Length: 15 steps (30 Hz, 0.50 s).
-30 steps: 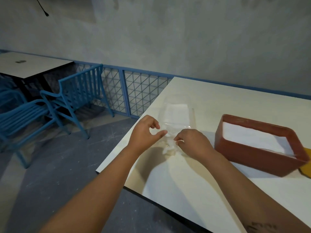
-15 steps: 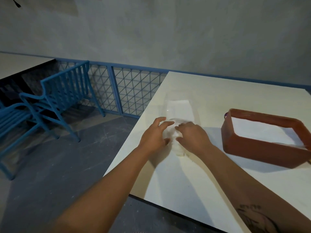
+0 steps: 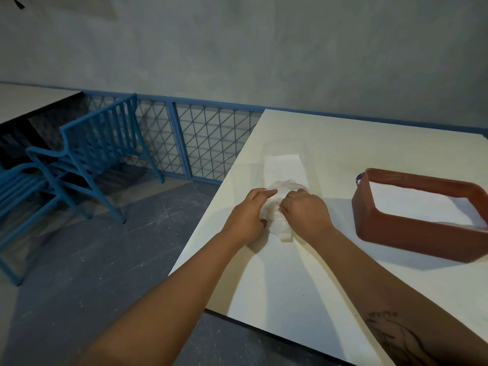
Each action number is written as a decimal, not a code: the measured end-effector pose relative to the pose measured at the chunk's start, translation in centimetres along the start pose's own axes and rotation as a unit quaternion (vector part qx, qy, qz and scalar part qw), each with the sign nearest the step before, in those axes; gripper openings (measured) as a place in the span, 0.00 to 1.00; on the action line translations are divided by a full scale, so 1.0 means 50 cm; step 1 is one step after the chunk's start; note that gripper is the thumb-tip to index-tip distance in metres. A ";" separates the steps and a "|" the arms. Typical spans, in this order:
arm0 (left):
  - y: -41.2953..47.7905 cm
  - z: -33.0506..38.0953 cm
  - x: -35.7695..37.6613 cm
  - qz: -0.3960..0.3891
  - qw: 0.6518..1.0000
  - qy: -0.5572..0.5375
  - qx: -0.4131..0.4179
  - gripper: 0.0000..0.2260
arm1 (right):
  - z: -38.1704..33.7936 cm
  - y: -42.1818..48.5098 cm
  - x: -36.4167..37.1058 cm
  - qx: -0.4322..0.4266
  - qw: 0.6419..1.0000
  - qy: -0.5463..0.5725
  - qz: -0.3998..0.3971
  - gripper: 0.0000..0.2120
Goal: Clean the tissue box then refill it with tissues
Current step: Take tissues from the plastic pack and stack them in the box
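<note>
A clear plastic pack of white tissues point(image 3: 284, 167) lies on the white table point(image 3: 290, 281), its near end bunched up between my hands. My left hand point(image 3: 248, 215) holds the left side of the crumpled wrapper, fingers stretched over it. My right hand point(image 3: 306, 212) grips the right side with curled fingers. The red-brown tissue box point(image 3: 412, 233) stands open-topped to the right, apart from both hands, with white showing inside it.
The table's left edge runs diagonally just left of my left hand. Beyond it are a grey floor, blue metal chairs point(image 3: 87, 151), a blue mesh railing point(image 3: 200, 141) and a second white table point(image 3: 29, 99) at far left. A grey wall stands behind.
Both hands have moved forward onto the near end of the tissue pack and closed on its wrapper, which is now bunched up between them. The view has shifted left.
</note>
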<state>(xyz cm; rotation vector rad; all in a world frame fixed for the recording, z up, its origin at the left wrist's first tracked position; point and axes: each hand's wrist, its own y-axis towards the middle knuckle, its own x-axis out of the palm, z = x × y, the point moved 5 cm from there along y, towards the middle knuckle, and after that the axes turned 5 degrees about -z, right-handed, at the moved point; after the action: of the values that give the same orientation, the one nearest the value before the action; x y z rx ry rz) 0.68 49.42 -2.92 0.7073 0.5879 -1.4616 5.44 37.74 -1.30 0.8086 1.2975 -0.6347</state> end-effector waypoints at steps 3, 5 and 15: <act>0.001 0.003 0.002 -0.002 1.000 -0.011 0.000 0.31 | 0.000 -0.007 0.006 -0.021 0.999 0.028 0.001 0.08; 0.002 0.004 0.003 -0.002 1.000 -0.009 -0.001 0.32 | 0.001 -0.007 0.011 -0.021 0.999 0.032 0.001 0.07; 0.006 0.000 0.011 0.011 1.000 -0.013 0.003 0.32 | -0.001 0.007 0.013 -0.027 0.999 -0.004 0.043 0.14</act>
<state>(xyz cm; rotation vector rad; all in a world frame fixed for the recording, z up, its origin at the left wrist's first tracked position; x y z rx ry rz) 1.01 49.04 -3.28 0.6961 0.5547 -1.4498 5.80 38.01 -1.89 0.8135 1.2599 -0.5317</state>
